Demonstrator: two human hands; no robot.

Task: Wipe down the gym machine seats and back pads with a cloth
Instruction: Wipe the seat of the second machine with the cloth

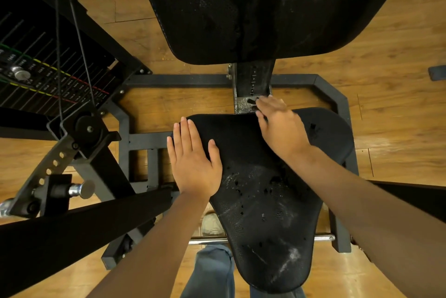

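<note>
Left grip point(193, 157) flat on worn seat point(265, 201)

Taking the seat point(265, 196) as landmark: its near, narrow half lies bare and open from above. Its far left corner is covered by the left hand point(193, 165), lying flat, and its far edge by the right hand point(280, 126), whose fingertips reach the seat post point(252, 85) just beyond. Above the post the back pad point(241, 8) overhangs, closing off the far side. Left of the seat a dark lever arm point(79, 232) and the weight stack point(43, 80) crowd in; to the right, bare wooden floor point(398, 116) lies beyond the frame rail point(342, 104).
</note>
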